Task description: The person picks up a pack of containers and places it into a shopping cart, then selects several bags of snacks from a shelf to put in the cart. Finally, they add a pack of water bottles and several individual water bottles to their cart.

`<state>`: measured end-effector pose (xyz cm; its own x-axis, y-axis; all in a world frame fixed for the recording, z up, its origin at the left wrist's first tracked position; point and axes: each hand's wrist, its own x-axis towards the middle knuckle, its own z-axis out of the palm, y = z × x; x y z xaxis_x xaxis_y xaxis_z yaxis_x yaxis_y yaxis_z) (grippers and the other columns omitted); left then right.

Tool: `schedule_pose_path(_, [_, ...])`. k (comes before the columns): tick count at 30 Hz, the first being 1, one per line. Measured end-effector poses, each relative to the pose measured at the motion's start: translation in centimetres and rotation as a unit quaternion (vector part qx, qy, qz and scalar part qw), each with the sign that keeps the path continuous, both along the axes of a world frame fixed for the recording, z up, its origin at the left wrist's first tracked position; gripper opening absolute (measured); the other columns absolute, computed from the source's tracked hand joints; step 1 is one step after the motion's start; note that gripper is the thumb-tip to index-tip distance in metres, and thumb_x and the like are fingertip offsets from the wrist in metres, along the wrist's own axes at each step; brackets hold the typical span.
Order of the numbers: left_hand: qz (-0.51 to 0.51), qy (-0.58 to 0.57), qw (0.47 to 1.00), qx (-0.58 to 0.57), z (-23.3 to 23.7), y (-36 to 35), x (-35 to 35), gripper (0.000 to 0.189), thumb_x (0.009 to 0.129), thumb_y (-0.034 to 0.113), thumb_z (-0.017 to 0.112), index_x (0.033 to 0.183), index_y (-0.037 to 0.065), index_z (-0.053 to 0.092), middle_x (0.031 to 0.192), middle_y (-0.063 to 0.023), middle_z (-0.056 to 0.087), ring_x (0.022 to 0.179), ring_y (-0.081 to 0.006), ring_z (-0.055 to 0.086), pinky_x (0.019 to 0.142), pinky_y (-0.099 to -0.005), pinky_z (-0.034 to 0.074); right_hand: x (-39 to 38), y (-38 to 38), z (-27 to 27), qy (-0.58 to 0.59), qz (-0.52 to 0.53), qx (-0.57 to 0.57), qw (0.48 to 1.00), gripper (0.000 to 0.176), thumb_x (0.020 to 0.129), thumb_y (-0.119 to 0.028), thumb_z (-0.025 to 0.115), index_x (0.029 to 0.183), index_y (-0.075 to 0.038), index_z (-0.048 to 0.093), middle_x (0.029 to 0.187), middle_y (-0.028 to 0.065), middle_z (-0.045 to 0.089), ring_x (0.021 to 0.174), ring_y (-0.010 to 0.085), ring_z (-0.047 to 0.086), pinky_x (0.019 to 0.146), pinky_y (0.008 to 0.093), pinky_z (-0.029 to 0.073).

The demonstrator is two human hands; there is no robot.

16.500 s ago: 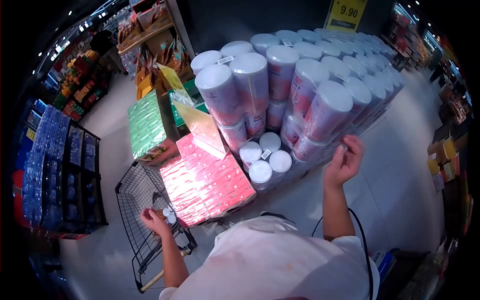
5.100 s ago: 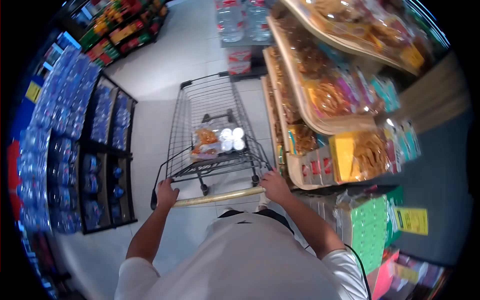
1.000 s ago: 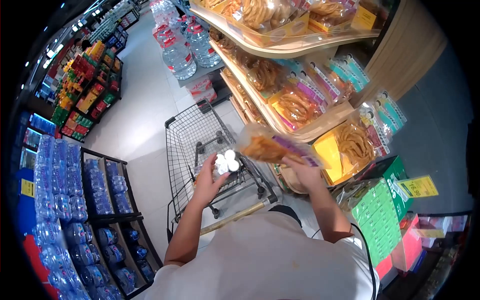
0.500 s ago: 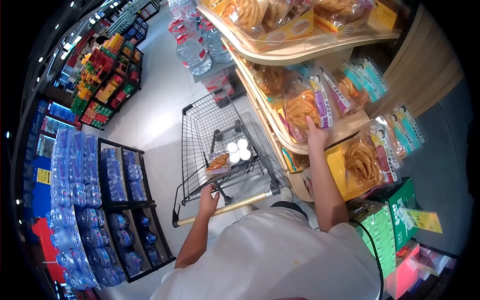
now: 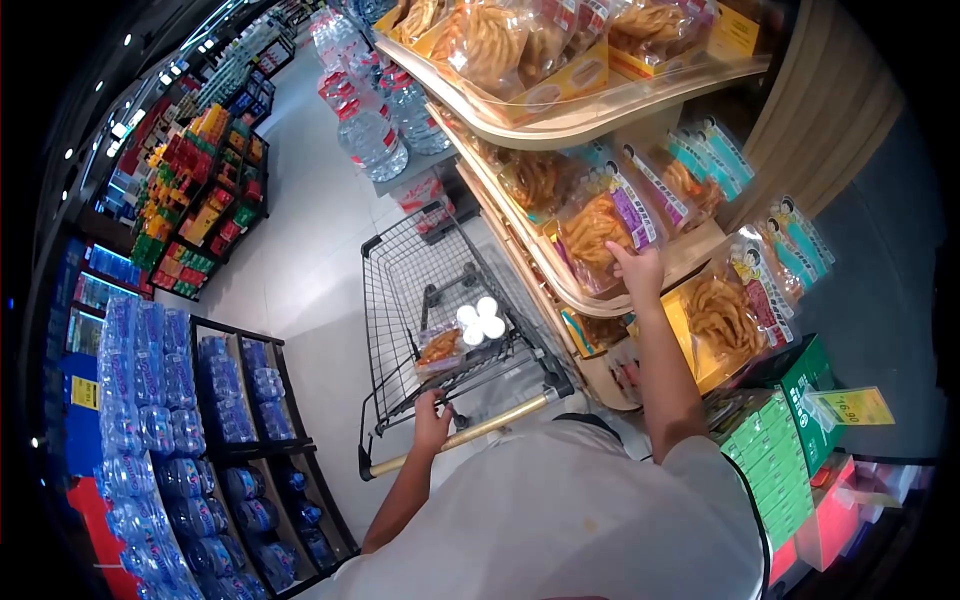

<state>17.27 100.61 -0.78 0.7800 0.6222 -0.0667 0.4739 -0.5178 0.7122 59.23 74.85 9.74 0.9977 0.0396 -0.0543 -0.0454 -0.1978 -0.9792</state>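
Gripping cart handle (image 5: 500, 422): your left hand (image 5: 432, 420), fingers wrapped round it. Your right hand (image 5: 637, 270) touches snack bag (image 5: 598, 225) on middle shelf (image 5: 560, 290); whether fingers clamp it, cannot tell.

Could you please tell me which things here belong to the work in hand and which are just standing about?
In hand: right hand touching a shelved bag of fried twists; left hand, grip shut on the cart handle; shopping cart holding a snack bag and white-lidded cans.
Just about: bottled-water racks; large water jugs; green boxes; yellow price tag.
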Motion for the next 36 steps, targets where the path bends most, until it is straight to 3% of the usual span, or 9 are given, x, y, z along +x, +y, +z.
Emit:
schedule_pose_path(5, [0.007,-0.010,1.000,-0.019,-0.5,0.0,-0.7,0.030,0.083,0.005,0.070,0.112,0.003,0.061,0.108,-0.0154,0.061,0.104,-0.0316,0.054,0.081,-0.0375,0.052,1.6,-0.5,1.4,0.007,-0.031,-0.232,0.972,0.049,0.072,-0.045,0.086,0.062,-0.003,0.063,0.051,0.0027,0.059,0.050,0.0173,0.060,0.051,0.0338,0.047])
schedule_pose_path(11, [0.011,-0.018,0.999,-0.037,-0.6,0.2,-1.3,0.029,0.083,0.007,0.071,0.110,0.004,0.062,0.107,-0.0135,0.061,0.102,-0.0295,0.054,0.078,-0.0363,0.052,-1.5,1.3,-2.4,-0.040,-0.148,0.126,0.980,0.041,0.077,-0.031,0.086,0.079,-0.001,0.059,0.065,0.0019,0.058,0.054,0.0147,0.054,0.054,0.0296,0.044])
schedule_pose_path(14, [0.010,-0.038,0.998,-0.042,-1.6,0.5,-2.1,0.027,0.083,0.008,0.071,0.109,0.005,0.062,0.106,-0.0121,0.061,0.100,-0.0283,0.054,0.075,-0.0351,0.051,-3.9,2.5,-5.6,-0.168,-0.308,0.049,0.935,0.036,0.082,-0.022,0.082,0.083,-0.003,0.052,0.075,-0.0005,0.053,0.066,0.0105,0.049,0.057,0.0264,0.042])
schedule_pose_path(20, [0.014,-0.068,0.997,-0.029,-3.1,1.0,-2.9,0.027,0.084,0.008,0.071,0.109,0.005,0.063,0.107,-0.0121,0.062,0.100,-0.0286,0.055,0.074,-0.0347,0.051,-6.3,7.4,-3.0,-0.190,0.049,0.017,0.980,0.024,0.096,-0.022,0.064,0.097,0.000,0.057,0.084,0.0127,0.063,0.075,0.0237,0.061,0.071,0.0332,0.048])
schedule_pose_path(23, [0.017,-0.062,0.997,-0.047,-2.8,0.9,-2.8,0.027,0.084,0.008,0.071,0.109,0.005,0.063,0.107,-0.0123,0.061,0.101,-0.0286,0.055,0.074,-0.0344,0.050,-2.5,10.7,-8.1,-0.168,0.102,0.021,0.980,0.030,0.098,-0.027,0.059,0.106,0.002,0.062,0.096,0.0199,0.069,0.088,0.0314,0.068,0.080,0.0386,0.051])
schedule_pose_path(26, [0.015,-0.051,0.998,-0.044,-1.7,0.4,-2.7,0.027,0.084,0.008,0.071,0.110,0.005,0.063,0.107,-0.0124,0.061,0.101,-0.0284,0.055,0.074,-0.0342,0.050,0.4,10.2,-10.9,-0.091,0.038,-0.007,0.995,0.023,0.099,-0.021,0.057,0.104,0.001,0.063,0.095,0.0123,0.071,0.090,0.0201,0.068,0.083,0.0307,0.052])
schedule_pose_path(30, [0.009,-0.055,0.998,-0.033,-1.6,0.5,-2.8,0.028,0.084,0.008,0.071,0.110,0.005,0.063,0.106,-0.0127,0.061,0.102,-0.0283,0.055,0.074,-0.0344,0.050,0.2,8.6,-8.9,-0.081,0.081,-0.065,0.991,0.033,0.101,-0.024,0.051,0.109,0.003,0.067,0.097,0.0158,0.073,0.092,0.0208,0.069,0.085,0.0323,0.052])
schedule_pose_path(34, [0.004,-0.061,0.997,-0.037,-2.6,1.0,-3.1,0.028,0.083,0.009,0.071,0.110,0.004,0.063,0.106,-0.0137,0.061,0.101,-0.0287,0.055,0.074,-0.0346,0.050,3.7,8.0,-10.9,0.031,0.145,0.070,0.987,0.037,0.100,-0.029,0.054,0.107,0.005,0.069,0.094,0.0125,0.074,0.083,0.0187,0.071,0.074,0.0283,0.054])
schedule_pose_path(36, [0.009,-0.050,0.998,-0.046,-2.0,0.7,-2.8,0.028,0.084,0.009,0.070,0.110,0.003,0.063,0.105,-0.0142,0.061,0.100,-0.0291,0.056,0.075,-0.0348,0.050,2.7,6.7,-5.2,0.158,0.155,0.039,0.974,0.039,0.099,-0.033,0.056,0.102,0.003,0.070,0.092,0.0111,0.074,0.075,0.0161,0.070,0.063,0.0252,0.052])
